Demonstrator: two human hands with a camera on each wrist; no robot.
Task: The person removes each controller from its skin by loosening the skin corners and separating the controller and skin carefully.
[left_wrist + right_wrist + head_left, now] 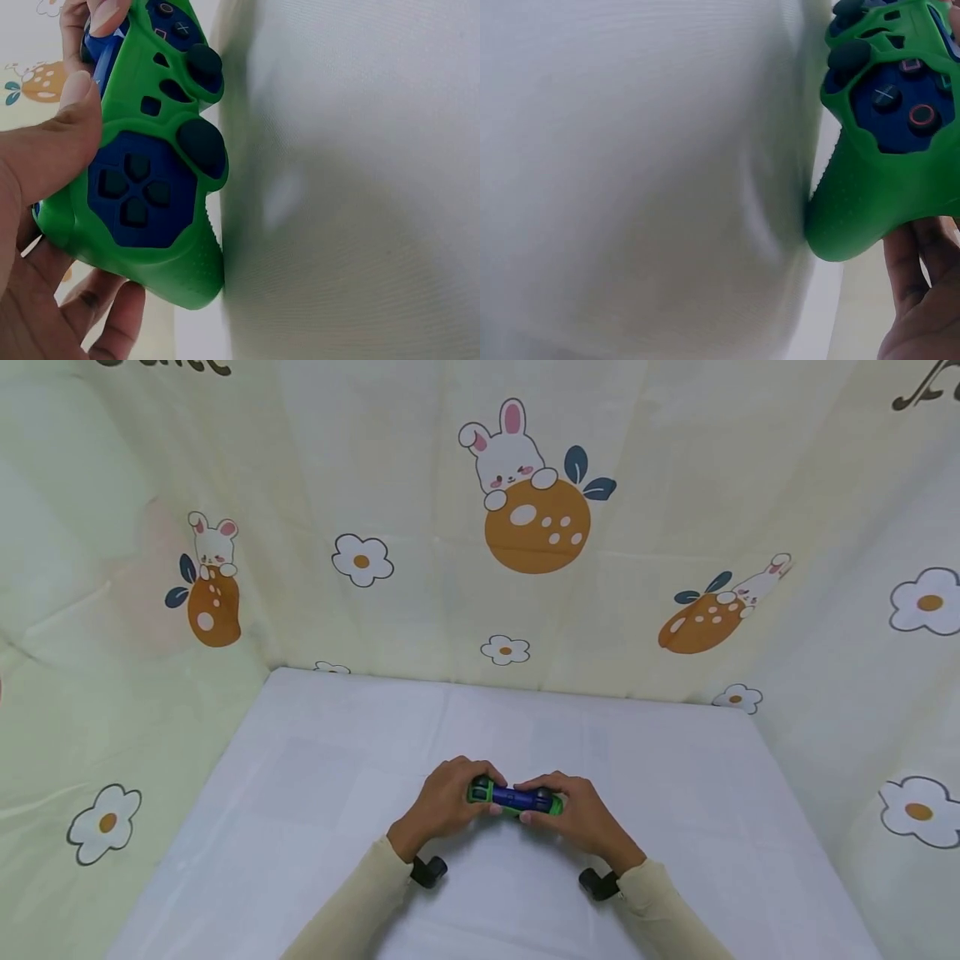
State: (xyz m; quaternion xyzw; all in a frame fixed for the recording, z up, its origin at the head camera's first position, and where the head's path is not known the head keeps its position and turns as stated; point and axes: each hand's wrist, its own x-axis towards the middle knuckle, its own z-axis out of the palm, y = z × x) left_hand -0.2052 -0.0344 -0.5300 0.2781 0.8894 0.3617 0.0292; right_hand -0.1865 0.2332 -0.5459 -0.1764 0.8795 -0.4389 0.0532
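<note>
A blue game controller point(513, 798) in a green rubbery cover point(169, 270) stands on edge at the middle of the white table, its handle ends right at the cloth. My left hand point(448, 800) grips its left end, thumb at the upper edge and fingers behind the handle. The right hand point(576, 812) holds the other end, fingers behind that handle. The left wrist view shows the direction pad point(135, 187) and dark thumbsticks point(202, 145) through openings in the cover. In the right wrist view, the round-marked button point(923, 117) and its neighbours face the camera.
White cloth covers the table point(337, 752) around the hands. A cream curtain point(420, 618) printed with rabbits and flowers rises along the back and both sides. Small black wrist cameras point(429, 872) sit at the cuffs of the beige sleeves point(360, 893).
</note>
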